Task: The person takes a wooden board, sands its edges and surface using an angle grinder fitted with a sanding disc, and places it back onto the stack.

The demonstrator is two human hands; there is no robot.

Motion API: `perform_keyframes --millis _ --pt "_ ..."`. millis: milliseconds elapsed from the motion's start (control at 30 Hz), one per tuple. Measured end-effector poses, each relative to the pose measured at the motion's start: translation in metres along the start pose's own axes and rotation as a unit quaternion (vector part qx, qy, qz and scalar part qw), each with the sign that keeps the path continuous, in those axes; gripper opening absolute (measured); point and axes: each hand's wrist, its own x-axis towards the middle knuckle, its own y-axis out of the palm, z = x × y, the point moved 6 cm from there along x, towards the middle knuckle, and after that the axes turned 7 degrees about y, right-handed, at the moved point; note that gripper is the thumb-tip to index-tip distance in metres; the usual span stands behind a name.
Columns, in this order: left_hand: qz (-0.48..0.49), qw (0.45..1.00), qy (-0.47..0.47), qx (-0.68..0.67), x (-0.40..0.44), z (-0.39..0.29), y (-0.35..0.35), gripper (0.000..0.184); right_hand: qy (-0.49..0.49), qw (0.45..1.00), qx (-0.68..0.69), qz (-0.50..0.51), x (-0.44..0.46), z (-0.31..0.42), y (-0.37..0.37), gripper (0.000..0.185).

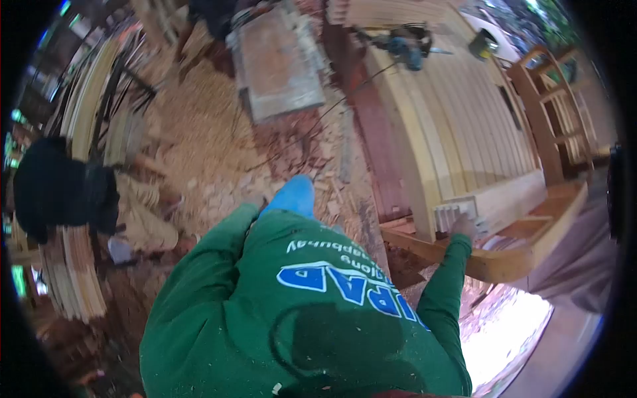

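Note:
My right hand [463, 227], at the end of a green sleeve, is at the near end of a stack of pale wooden boards [478, 126]. It touches or lies right beside a pale piece with a ribbed end [448, 216]; blur hides how its fingers sit. Of my left hand [256, 201], only a small part shows beside my blue-clad leg [292, 196], low at my side above the chip-covered ground. Its fingers are hidden, and I see nothing in it.
A blue power tool [406, 54] and a can [484, 45] sit on the boards. Beyond them stands a wooden frame [554, 99]. A dusty slab-topped bench [279, 66] is ahead. A person in dark clothing [56, 189] is at left, near stacked planks [93, 99]; another is at top.

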Motion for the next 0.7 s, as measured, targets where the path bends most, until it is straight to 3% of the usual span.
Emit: perform_keyframes --millis 67,167,267,333,367,433,500,600,700 --pt "0.066 0.994 -0.077 -0.026 -0.005 0.010 -0.006 0.036 0.018 0.999 0.044 -0.008 0.016 -0.006 0.019 0.075" --pt "0.099 0.994 -0.053 -0.005 -0.037 0.008 -0.036 0.038 0.090 0.985 0.142 -0.032 0.017 -0.015 0.022 0.081" --pt "0.088 0.985 -0.146 0.018 -0.059 0.024 -0.050 0.037 0.128 0.982 0.130 -0.049 0.010 -0.017 0.015 0.087" --pt "0.002 0.982 -0.186 -0.034 -0.065 0.038 -0.052 0.037 0.149 0.978 0.137 -0.053 0.003 -0.017 0.011 0.091" --pt "-0.042 0.977 -0.201 -0.060 -0.065 0.051 -0.050 0.037 0.162 0.972 0.164 -0.051 0.010 -0.019 0.020 0.092" --pt "0.056 0.986 -0.156 -0.018 -0.027 0.134 0.004 0.042 0.177 0.965 0.188 -0.051 0.014 -0.026 0.019 0.093" --pt "0.124 0.979 -0.158 0.031 -0.020 0.138 -0.009 0.042 0.181 0.965 0.183 -0.051 0.012 -0.028 0.014 0.090" --pt "0.129 0.976 -0.166 0.057 0.005 0.139 -0.042 0.046 0.140 0.977 0.158 -0.010 0.020 -0.031 0.019 0.069" --pt "0.187 0.974 -0.109 0.068 0.038 0.150 -0.073 0.052 0.127 0.965 0.228 -0.040 -0.061 0.075 -0.005 0.053"
